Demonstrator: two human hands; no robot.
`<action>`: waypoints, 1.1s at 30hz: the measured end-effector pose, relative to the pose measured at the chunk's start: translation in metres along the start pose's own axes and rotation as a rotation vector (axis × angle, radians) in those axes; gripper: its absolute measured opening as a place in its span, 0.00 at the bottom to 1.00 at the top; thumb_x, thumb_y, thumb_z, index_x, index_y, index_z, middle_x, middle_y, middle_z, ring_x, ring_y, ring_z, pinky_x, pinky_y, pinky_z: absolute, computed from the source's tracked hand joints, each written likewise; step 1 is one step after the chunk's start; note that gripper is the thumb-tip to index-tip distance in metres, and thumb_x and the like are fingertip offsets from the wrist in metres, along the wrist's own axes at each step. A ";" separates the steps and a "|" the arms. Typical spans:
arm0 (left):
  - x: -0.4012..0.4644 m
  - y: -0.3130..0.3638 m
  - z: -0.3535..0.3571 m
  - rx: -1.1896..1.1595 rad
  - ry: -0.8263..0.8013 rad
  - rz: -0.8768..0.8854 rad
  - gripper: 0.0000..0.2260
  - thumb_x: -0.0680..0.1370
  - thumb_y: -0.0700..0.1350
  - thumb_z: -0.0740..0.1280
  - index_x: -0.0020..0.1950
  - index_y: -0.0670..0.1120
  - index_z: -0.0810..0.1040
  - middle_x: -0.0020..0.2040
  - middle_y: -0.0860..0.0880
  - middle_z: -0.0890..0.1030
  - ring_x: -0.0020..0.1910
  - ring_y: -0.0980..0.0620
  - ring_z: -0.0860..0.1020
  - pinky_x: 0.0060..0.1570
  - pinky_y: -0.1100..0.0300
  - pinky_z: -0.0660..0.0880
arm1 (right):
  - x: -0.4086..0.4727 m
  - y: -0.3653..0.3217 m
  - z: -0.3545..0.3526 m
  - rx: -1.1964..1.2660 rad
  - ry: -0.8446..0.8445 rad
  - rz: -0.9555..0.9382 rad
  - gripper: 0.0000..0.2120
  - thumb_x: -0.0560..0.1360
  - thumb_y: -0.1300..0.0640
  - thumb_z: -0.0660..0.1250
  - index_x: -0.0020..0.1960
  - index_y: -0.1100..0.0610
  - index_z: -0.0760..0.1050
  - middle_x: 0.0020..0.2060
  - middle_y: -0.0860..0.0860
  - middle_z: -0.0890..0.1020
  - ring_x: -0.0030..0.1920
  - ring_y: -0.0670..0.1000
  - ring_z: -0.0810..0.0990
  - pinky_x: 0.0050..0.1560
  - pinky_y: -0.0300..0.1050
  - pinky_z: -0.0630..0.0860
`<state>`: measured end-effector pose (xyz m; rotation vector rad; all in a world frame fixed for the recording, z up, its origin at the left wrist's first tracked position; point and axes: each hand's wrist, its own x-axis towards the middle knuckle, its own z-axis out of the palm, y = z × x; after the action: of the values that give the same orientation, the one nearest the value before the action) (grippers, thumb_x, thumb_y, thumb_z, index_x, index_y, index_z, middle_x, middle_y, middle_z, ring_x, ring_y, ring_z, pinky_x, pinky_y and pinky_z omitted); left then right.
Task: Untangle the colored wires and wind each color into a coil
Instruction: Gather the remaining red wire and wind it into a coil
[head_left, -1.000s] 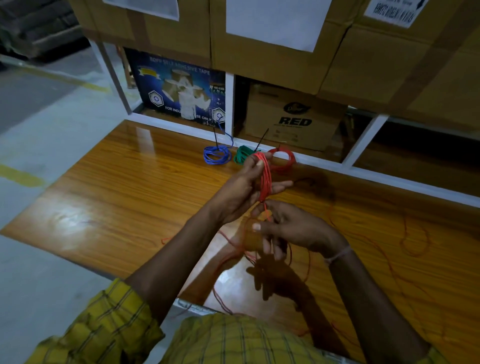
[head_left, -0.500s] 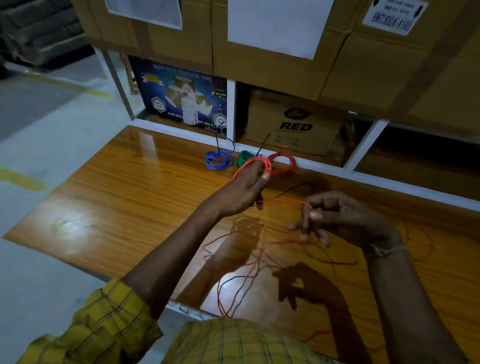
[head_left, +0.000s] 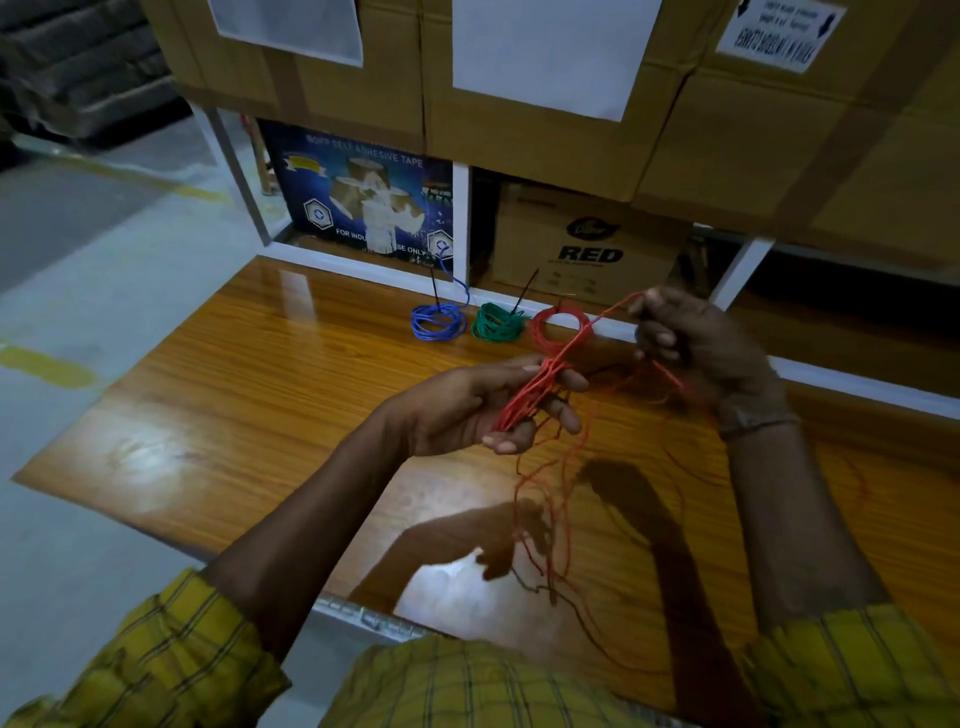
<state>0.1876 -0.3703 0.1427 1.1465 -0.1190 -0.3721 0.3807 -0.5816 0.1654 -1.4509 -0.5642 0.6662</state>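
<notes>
My left hand holds a bundle of orange-red wire loops wound over its fingers above the wooden table. My right hand is raised to the upper right and pinches the same wire, stretched taut between both hands. Loose strands of this wire hang down and trail across the table. At the table's far edge lie a blue coil, a green coil and a red coil, each bound with a black tie.
Behind the table stands a white metal rack with cardboard boxes on and under it. A blue tape carton sits at the left. The concrete floor lies to the left of the table.
My right hand has risen and moved far to the upper right, pulling the wire taut. My left hand has dropped slightly and turned, the loops now lying across its fingers.
</notes>
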 end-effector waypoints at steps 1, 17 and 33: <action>-0.001 0.002 0.002 -0.040 -0.027 0.017 0.20 0.89 0.46 0.48 0.76 0.39 0.68 0.64 0.30 0.74 0.30 0.52 0.73 0.32 0.57 0.59 | 0.003 0.005 0.007 -0.086 0.031 0.004 0.12 0.86 0.53 0.61 0.52 0.58 0.79 0.30 0.49 0.70 0.30 0.47 0.67 0.40 0.45 0.71; 0.018 0.041 -0.016 -0.439 0.469 0.578 0.17 0.89 0.48 0.52 0.77 0.44 0.66 0.80 0.35 0.64 0.64 0.38 0.82 0.58 0.52 0.83 | -0.050 0.085 0.094 -0.481 -0.426 0.197 0.07 0.84 0.61 0.65 0.54 0.62 0.81 0.47 0.55 0.89 0.51 0.50 0.87 0.57 0.48 0.80; -0.002 -0.003 -0.041 1.067 0.669 0.136 0.15 0.89 0.54 0.53 0.70 0.48 0.68 0.44 0.52 0.76 0.35 0.60 0.75 0.43 0.56 0.75 | -0.044 0.037 0.061 0.487 -0.410 0.081 0.21 0.75 0.58 0.76 0.62 0.64 0.71 0.31 0.54 0.77 0.38 0.54 0.81 0.55 0.57 0.83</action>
<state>0.1969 -0.3355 0.1235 2.2414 0.2264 0.2689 0.3044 -0.5701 0.1341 -0.8865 -0.6064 1.0940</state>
